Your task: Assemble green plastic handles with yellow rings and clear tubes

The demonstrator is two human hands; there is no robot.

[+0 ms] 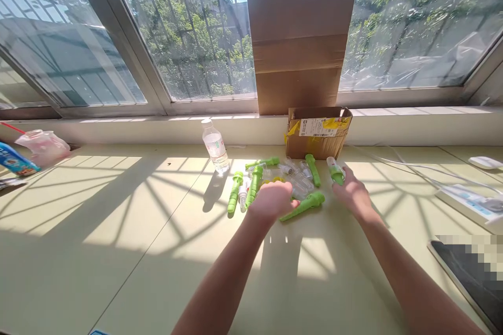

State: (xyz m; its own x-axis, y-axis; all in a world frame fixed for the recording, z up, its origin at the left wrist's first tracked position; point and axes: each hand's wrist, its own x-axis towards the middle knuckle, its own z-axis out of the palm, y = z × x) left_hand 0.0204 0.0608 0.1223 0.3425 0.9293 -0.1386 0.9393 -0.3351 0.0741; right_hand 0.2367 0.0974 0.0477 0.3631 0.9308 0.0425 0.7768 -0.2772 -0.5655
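My right hand [351, 191] is closed around a green plastic piece with a clear cap [335, 168], right of the pile. Over the pile's near side is my left hand [275, 198], its thumb pointing right; the other fingers are mostly hidden. Beside that thumb lies a green microphone-shaped stick [306, 205]. More green sticks lie to the left, one at the outer edge [234, 193] and another close to the left wrist [254, 184]. Between them is a small clear bottle [242, 197]. Several clear plastic pieces [302, 180] lie loose behind my left hand.
An open cardboard box [318, 142] stands behind the pile, a tall cardboard sheet [301, 36] at the window. A water bottle [216, 149] stands left. At right are a power strip [471, 207], cables and a dark tablet-like device [467, 277]. A pink bag [45, 147] lies far left.
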